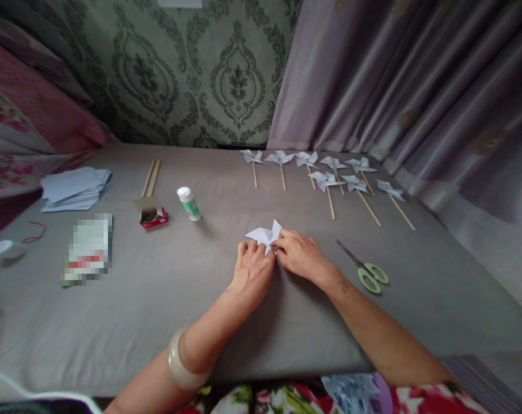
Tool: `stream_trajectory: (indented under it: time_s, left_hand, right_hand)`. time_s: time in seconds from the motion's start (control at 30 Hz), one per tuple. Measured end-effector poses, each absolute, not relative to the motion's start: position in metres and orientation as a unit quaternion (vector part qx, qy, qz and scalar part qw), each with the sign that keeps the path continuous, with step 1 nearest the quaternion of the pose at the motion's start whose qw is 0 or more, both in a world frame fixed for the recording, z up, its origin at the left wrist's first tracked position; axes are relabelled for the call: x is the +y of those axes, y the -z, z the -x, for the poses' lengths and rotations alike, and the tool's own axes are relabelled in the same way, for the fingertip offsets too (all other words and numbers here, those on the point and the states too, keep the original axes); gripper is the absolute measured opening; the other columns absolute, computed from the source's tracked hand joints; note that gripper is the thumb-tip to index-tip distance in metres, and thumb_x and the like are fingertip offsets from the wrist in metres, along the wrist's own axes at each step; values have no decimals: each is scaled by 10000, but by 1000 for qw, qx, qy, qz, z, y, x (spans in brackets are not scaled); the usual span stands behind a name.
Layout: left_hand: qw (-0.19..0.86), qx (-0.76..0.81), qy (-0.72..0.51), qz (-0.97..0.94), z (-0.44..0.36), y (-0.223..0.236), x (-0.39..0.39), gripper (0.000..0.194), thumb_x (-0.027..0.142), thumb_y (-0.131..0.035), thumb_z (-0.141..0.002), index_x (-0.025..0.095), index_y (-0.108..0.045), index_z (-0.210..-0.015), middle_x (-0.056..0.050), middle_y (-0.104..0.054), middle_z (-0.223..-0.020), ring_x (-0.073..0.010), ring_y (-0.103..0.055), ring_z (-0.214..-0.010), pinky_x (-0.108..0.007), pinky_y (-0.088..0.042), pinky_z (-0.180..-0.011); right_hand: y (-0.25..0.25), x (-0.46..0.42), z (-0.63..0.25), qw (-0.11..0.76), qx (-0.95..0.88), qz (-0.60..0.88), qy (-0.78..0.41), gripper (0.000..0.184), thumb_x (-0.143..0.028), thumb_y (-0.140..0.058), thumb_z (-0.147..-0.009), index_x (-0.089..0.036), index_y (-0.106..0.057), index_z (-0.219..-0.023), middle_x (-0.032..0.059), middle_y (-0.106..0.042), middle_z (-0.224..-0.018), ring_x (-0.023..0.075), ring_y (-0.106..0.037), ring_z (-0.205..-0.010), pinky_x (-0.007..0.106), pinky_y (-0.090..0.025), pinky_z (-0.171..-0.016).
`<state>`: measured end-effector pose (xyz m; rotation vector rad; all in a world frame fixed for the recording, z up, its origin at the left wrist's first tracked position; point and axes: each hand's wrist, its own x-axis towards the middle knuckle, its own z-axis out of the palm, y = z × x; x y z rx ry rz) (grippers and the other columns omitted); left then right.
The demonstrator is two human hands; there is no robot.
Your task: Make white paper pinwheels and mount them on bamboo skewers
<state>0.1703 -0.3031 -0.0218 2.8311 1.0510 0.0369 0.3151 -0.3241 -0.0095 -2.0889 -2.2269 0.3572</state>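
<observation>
Curtain [351, 69], prob. lilac, hangs beside grn wall [191, 75].

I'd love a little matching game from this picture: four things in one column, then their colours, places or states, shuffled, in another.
Things:
1. Scissors
2. Small box
3. Bottle
4. Folded paper

Descriptions:
A. White and green, standing upright
B. Held by the left hand and right hand
C. Light green handles
D. Red, with its flap open

Right pairs: 1-C, 2-D, 3-A, 4-B
</observation>
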Motion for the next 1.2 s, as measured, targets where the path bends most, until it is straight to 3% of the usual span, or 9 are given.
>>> stream_trajectory:
  time_s: [0.23, 0.43, 0.6, 0.7, 0.9, 1.1, 1.2]
  left_hand:
    - [54, 347, -15, -936, -170, 24, -303, 286, 111, -366, -881, 134, -623, -1006, -129, -619, -960, -279, -483, -990, -423, -323, -844]
    - [58, 352, -18, -934, -171, 24, -303, 293, 118, -352, -892, 144, -623, -1000, -128, -615, -960, -270, -481, -983, -419, -315, -846]
    - [58, 348, -45, -935, -168, 27, -302, 244, 126, -404, -870, 152, -637, -934, -119, -619, -899, -266, -490, -952, -409, -294, -828]
    - [76, 342, -77, -934, -163, 26, -298, 244, 184, -404, -890, 179, -646, -865, -94, -631, -851, -247, -507, -897, -397, -282, -797]
    - [80, 439, -128, -886, -152, 21, -280, 305, 317, -405, -914, 190, -657, -796, -76, -673, -824, -228, -535, -842, -374, -262, -764]
    - [129, 501, -72, -853, -150, 19, -273, 338, 437, -465, -879, 184, -665, -776, -85, -707, -866, -260, -569, -892, -368, -278, -768]
    - [146, 496, -45, -855, -155, 20, -276, 321, 448, -493, -863, 187, -665, -790, -82, -710, -884, -271, -577, -920, -371, -292, -780]
  right_hand:
    - [12, -320, -324, 61, -706, 697, -106, 348, -189, -420, -881, -244, -658, -1129, 57, -620, -1070, 186, -562, -1006, 278, -402, -766]
    - [13, -324, -310, 10, -744, 665, -63, 272, -182, -430, -885, -209, -685, -977, 85, -613, -1029, 223, -533, -1033, 306, -415, -745]
    - [17, -324, -305, 18, -752, 657, -49, 256, -169, -426, -880, -169, -681, -905, 122, -616, -1051, 237, -540, -1039, 317, -430, -754]
    - [17, -317, -317, 84, -729, 671, -103, 261, -150, -462, -833, -202, -710, -897, 86, -656, -968, 205, -594, -918, 293, -440, -722]
    - [16, -301, -368, 336, -584, 722, -156, 260, -162, -503, -771, -177, -726, -905, 43, -716, -830, 137, -623, -699, 249, -463, -681]
    - [48, -295, -384, 390, -446, 747, -300, 246, -157, -482, -788, -121, -683, -926, 54, -710, -720, 93, -575, -506, 201, -444, -508]
    - [64, -295, -378, 398, -429, 747, -314, 227, -152, -486, -786, -116, -677, -903, 55, -710, -712, 87, -569, -496, 194, -443, -498]
